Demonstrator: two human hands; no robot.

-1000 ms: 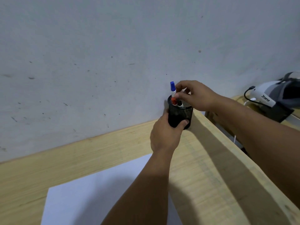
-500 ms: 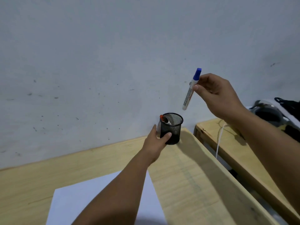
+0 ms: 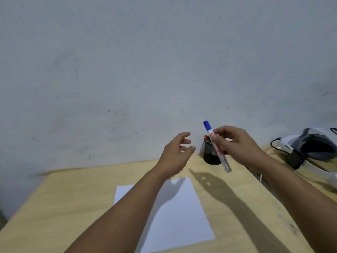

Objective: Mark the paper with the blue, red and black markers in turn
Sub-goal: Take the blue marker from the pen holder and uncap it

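We see the right hand (image 3: 235, 145) pinching the blue marker (image 3: 217, 147) mid-barrel, cap up, tilted, in the air in front of the black pen cup (image 3: 209, 157). Left hand (image 3: 177, 152) empty, fingers loosely spread, above the paper (image 3: 182, 216) lying flat on the wooden table (image 3: 73, 198).

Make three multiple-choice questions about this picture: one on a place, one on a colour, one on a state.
1. Where is the black mesh cup?
A. on the paper
B. on the table by the wall
C. in the left hand

2. What colour is the cap of the held marker?
A. blue
B. green
C. yellow

3. What is the state of the left hand?
A. gripping the cup
B. pressing the paper
C. open and empty

Answers: 1 B, it stands beyond the paper. 2 A, the cap above the right hand is blue. 3 C, its fingers are spread, holding nothing.
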